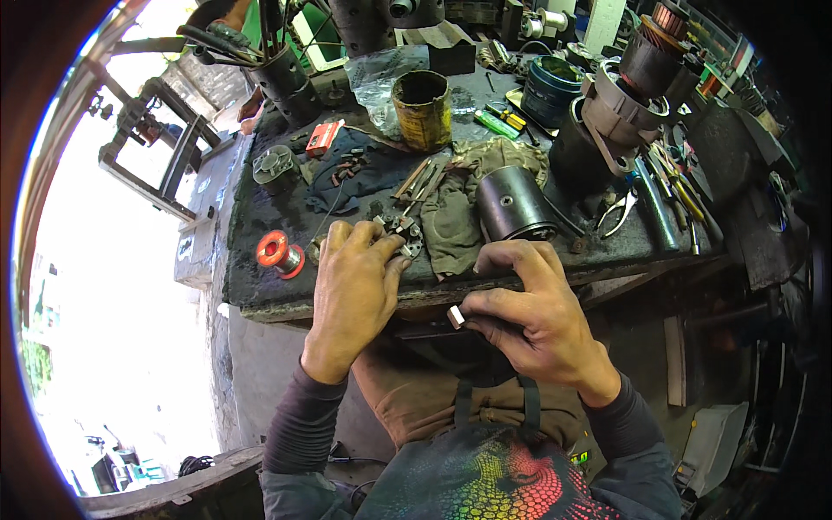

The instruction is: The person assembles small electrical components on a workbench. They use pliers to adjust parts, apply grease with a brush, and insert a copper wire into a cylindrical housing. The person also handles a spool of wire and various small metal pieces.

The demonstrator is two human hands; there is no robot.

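My left hand point(357, 279) rests at the bench's near edge, its fingers curled down onto a dark metal part with several prongs point(409, 236), which looks like a motor brush holder. Part of it is hidden under the fingertips. In front of the bench, my right hand point(542, 316) pinches a small shiny rectangular metal block point(456, 317) between thumb and fingers, its index finger raised and bent. A red spool of solder wire point(279, 253) stands left of my left hand. Beyond my right hand, a black metal cylinder point(513, 206) lies beside a greenish cloth point(448, 227).
Farther back on the dark workbench point(260, 290) are a rusty yellow can point(422, 111), a small red box point(325, 138) and a dark cloth point(340, 165) with small parts on it. Stacked motor housings point(624, 113) rise at the right, near pliers point(618, 212) and other hand tools.
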